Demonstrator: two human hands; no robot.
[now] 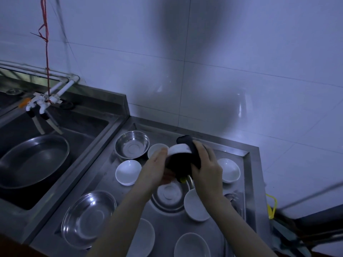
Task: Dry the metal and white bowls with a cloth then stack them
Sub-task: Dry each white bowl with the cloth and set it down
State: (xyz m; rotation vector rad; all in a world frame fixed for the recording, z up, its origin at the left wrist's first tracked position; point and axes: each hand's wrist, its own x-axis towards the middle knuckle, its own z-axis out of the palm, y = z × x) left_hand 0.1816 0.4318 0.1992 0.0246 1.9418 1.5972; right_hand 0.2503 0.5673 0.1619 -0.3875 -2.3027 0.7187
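Looking down from the head camera, both hands meet over the middle of a steel desk (248,164), working one white bowl (179,148) inside a dark cloth (178,164). The left hand (155,169) holds the bowl from the left side, its fingers (163,151) curled up against the bowl's rim and outer wall, with the thumb side hidden beneath. The right hand (207,164) grips the cloth, fingers bent over the bowl's right edge so that the cloth lies between them and the bowl; a dark corner of cloth sticks up behind the rim. The bowl is lifted clear of the desk and tilted, only a band of its white wall showing above the cloth.

Below the hands, other bowls sit apart from one another on the desk. A metal bowl (132,144) stands at the back left, with a small white bowl (155,149) just beside it, partly behind the left fingers. Another white bowl (128,172) lies in front of those, and one more (229,170) sits to the right of the right hand. A wide metal bowl (88,218) rests near the front left, and a further metal bowl (169,197) shows under the forearms, a white bowl (195,205) leaning on its right rim. Two more white bowls lie at the bottom edge.

To the left, a sink (89,127) holds a large metal pan (33,160).
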